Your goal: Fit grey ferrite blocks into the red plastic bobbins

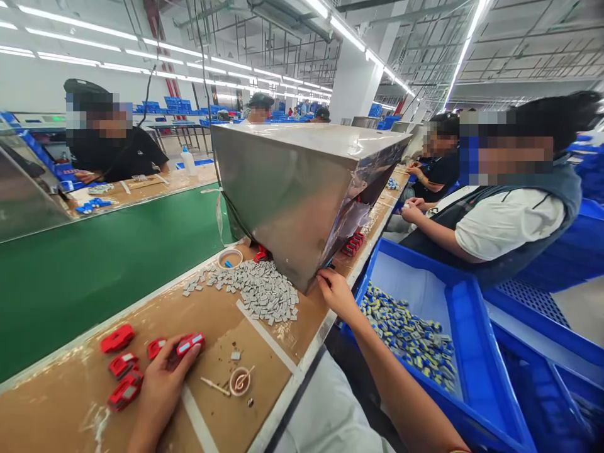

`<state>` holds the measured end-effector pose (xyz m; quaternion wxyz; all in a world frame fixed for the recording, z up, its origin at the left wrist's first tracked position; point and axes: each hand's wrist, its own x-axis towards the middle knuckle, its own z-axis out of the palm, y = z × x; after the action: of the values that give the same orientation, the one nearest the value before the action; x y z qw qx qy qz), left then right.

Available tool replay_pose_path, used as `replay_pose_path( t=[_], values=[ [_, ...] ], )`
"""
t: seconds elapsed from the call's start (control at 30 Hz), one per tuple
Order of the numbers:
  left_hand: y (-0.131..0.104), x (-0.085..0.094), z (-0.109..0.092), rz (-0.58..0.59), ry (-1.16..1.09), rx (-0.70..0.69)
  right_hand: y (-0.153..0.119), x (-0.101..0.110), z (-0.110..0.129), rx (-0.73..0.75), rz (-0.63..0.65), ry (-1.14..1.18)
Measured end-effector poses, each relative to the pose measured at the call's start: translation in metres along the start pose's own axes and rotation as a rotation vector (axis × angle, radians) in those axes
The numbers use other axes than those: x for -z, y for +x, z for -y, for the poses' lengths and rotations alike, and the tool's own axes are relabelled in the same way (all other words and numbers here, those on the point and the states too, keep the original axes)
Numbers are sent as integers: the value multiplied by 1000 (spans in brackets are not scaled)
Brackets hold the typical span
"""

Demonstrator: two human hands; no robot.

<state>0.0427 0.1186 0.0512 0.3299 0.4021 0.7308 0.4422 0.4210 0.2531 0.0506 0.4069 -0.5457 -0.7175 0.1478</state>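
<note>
Pinching a red part [189, 343] between thumb and fingers, the left hand [163, 384] lifts it for fitting; the right hand [336, 290], fingers curled, reaches under the steel hood [287, 189] at one o'clock, hold unclear.

Factory hall [358, 82], ceiling strip lights [70, 39], green conveyor [94, 264].

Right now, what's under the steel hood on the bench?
Under the steel hood: red parts by its open right side, another red piece at its left corner. The right hand touches its lower edge. Deeper inside is covered.
</note>
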Motion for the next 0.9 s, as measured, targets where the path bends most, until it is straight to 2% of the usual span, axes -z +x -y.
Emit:
replay_pose_path(
  t=[0.2,0.4,0.6,0.9],
  values=[
    [3,0,2,25,-43,-4,-3,-1,-2,-7,-12,-13],
    [2,-1,1,-5,-72,-15,-9,2,-3,-22,-24,2],
    [-2,-5,-2,-16,-18,-2,-14,4,-4,-24,-27,44],
    [-4,-8,-5,-46,9,9,4,-1,2,-26,-1,79]
  ],
)
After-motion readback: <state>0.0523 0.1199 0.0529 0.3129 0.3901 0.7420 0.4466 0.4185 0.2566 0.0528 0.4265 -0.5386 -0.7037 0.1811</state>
